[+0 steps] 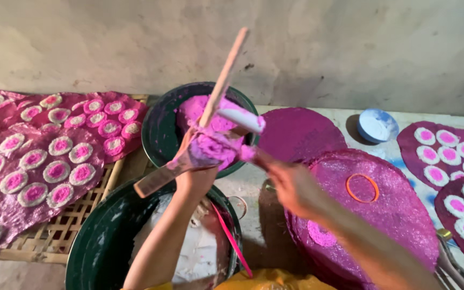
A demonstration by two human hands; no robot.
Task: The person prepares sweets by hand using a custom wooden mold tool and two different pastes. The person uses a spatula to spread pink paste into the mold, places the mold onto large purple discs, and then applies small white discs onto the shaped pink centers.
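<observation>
1. Head view: left hand (202, 153) curls its fingers around a lump of pink dough (216, 146) above the dark green basin (159, 126).
2. Right hand (285, 185) is blurred, its fingers unreadable, at a flat wooden stick (159, 180) scraping that dough.
3. Judged step: scraping dough off; next needs a steady stroke over the basin.

No packages, labels, signs or screens in view; nothing of that kind near the fingers of either hand.
</observation>
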